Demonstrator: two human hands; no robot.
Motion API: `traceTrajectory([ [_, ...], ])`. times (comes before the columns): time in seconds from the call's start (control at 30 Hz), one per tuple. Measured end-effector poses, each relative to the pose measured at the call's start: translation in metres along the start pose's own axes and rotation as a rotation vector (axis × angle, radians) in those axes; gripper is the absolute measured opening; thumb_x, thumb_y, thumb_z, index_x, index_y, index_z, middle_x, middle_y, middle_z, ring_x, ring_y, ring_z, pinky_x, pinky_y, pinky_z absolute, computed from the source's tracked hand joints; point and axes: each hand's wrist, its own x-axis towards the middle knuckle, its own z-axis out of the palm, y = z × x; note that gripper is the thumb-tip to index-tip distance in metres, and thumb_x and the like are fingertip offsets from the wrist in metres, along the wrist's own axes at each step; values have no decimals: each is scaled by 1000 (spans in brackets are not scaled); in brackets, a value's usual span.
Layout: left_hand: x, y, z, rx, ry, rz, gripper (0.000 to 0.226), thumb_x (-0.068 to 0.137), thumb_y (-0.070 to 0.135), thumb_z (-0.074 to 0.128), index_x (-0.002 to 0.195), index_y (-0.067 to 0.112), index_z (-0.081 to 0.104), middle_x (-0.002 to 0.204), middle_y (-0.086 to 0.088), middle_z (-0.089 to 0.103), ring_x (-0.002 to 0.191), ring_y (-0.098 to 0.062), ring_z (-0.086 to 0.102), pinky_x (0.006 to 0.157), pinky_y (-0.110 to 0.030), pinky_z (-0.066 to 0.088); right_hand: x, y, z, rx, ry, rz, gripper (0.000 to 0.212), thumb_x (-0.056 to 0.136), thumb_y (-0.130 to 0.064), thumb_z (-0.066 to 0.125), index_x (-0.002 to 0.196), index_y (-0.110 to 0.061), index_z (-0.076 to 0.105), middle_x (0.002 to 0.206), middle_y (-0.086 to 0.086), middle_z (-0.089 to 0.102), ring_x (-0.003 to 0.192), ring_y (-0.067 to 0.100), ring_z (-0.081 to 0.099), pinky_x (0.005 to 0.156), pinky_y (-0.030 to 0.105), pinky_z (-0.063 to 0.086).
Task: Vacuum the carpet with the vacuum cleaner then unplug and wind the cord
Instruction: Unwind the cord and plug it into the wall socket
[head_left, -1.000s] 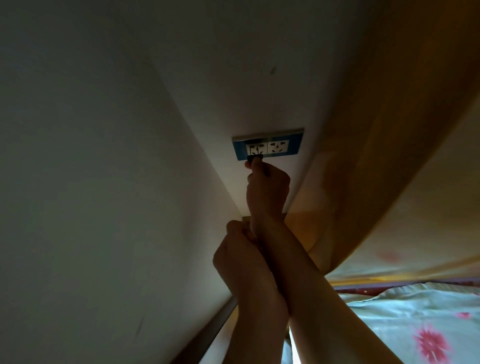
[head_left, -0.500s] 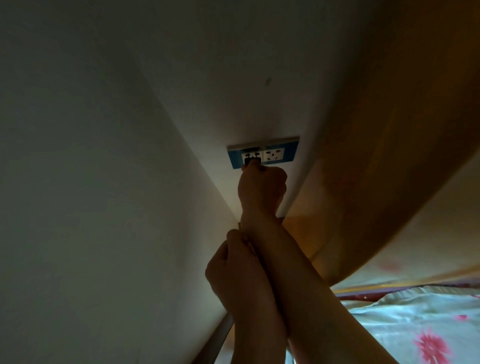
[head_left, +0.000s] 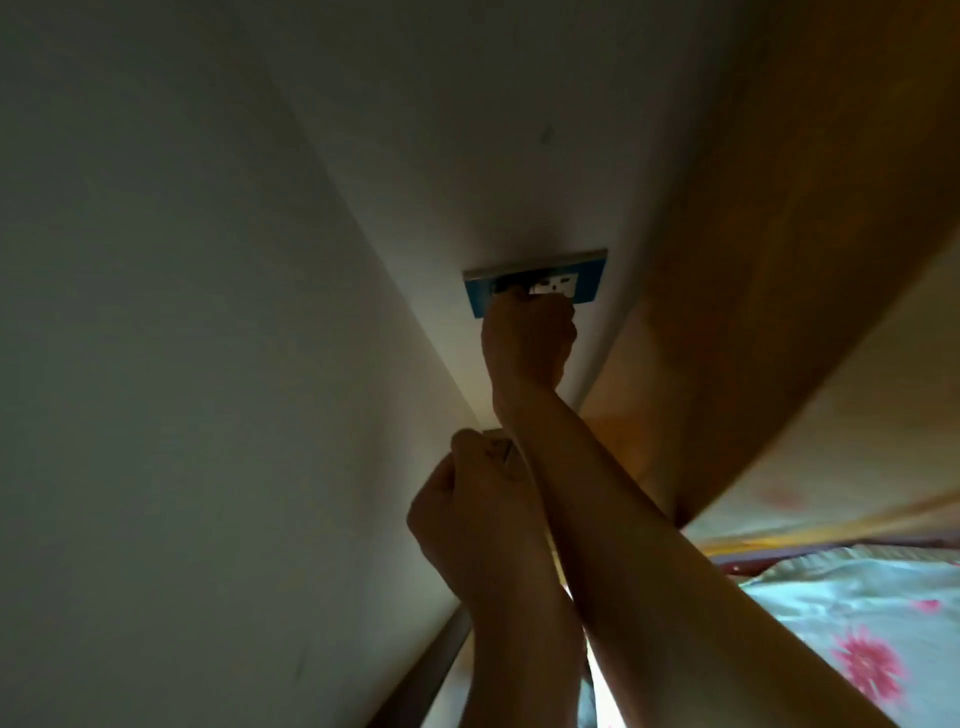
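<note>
A blue-framed wall socket (head_left: 584, 291) sits low on the white wall in a dim corner. My right hand (head_left: 527, 340) reaches up to it and grips the dark plug (head_left: 506, 290), which sits at the socket's left outlet; the right outlet is bare. My left hand (head_left: 480, 514) is lower down, beside my right forearm. Its fingers are curled round what looks like the cord (head_left: 501, 453), which is mostly hidden. The vacuum cleaner and the carpet are out of view.
A wooden bed panel (head_left: 753, 312) rises close on the right of the socket. A pale floral bedsheet (head_left: 857, 623) lies at the lower right. A white wall (head_left: 182, 364) fills the left, with a dark skirting strip (head_left: 436, 660) at its foot.
My right hand has moved up from just below the socket, and the plug now covers the left outlet. My left hand has stayed beside the forearm.
</note>
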Motion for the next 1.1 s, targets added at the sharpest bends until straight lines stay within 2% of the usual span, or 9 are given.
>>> traceTrajectory([
  [0.07, -4, 5, -1, -20, -44, -12, 51, 80, 21, 55, 30, 19, 42, 44, -4, 36, 48, -21, 32, 58, -37, 28, -6, -4, -4, -55, -43, -41, 24, 100, -25, 44, 97, -6, 58, 87, 8, 65, 82, 21, 63, 83, 40, 55],
  [0.2, -21, 12, -16, 6, -127, -18, 45, 80, 17, 56, 37, 19, 46, 43, -2, 43, 42, -16, 39, 54, -32, 37, -37, 3, -26, -332, -36, -180, 50, 104, -33, 39, 137, 5, 42, 135, 19, 51, 121, 30, 50, 99, 37, 41],
  [0.33, -49, 7, -46, 34, -191, -104, 34, 83, 13, 54, 50, 14, 47, 44, -1, 46, 35, -12, 41, 42, -22, 34, -78, 20, -57, -327, -86, -216, 37, 98, -16, 44, 131, -1, 46, 132, 15, 49, 121, 27, 47, 95, 28, 36],
  [0.4, -64, -5, -66, 101, -211, -152, 29, 89, 20, 53, 60, 17, 54, 59, -5, 57, 48, -19, 52, 51, -28, 42, -106, 34, -75, -327, -157, -219, 35, 97, -12, 43, 129, -2, 53, 131, 14, 55, 119, 28, 53, 82, 19, 34],
  [0.5, -91, -34, -108, 114, -229, -201, 21, 89, 26, 56, 71, 16, 59, 77, -9, 62, 62, -24, 58, 61, -32, 49, -167, 58, -108, -297, -164, -268, 31, 94, -16, 44, 114, -5, 67, 118, 15, 68, 111, 31, 61, 84, 27, 39],
  [0.67, -130, -72, -213, 195, -438, -190, 32, 85, 15, 52, 53, 17, 46, 43, 0, 41, 38, -14, 32, 40, -16, 26, -270, 116, -158, -238, -116, -159, 19, 87, -12, 54, 92, -14, 72, 99, 10, 73, 98, 30, 67, 91, 42, 50],
  [0.77, -138, -76, -297, 244, -464, -137, 35, 85, 14, 52, 50, 16, 47, 38, 5, 39, 31, -10, 29, 36, -14, 23, -340, 144, -177, -142, -156, -18, 20, 83, -14, 55, 68, -24, 66, 68, 3, 68, 64, 22, 66, 66, 37, 56],
  [0.87, -137, -84, -396, 125, -426, -205, 33, 86, 15, 51, 54, 18, 44, 37, 8, 35, 29, -7, 26, 35, -11, 21, -419, 164, -188, -49, -277, 116, 22, 90, -3, 56, 71, -14, 62, 59, 3, 57, 38, 8, 50, 45, 22, 41],
  [1.1, -149, -128, -614, -173, -90, -429, 28, 88, 18, 52, 60, 18, 48, 40, 10, 36, 28, -4, 23, 34, -10, 17, -561, 201, -153, -311, -609, 164, 15, 93, -1, 48, 97, -9, 61, 65, 6, 57, 38, 9, 51, 43, 18, 41],
])
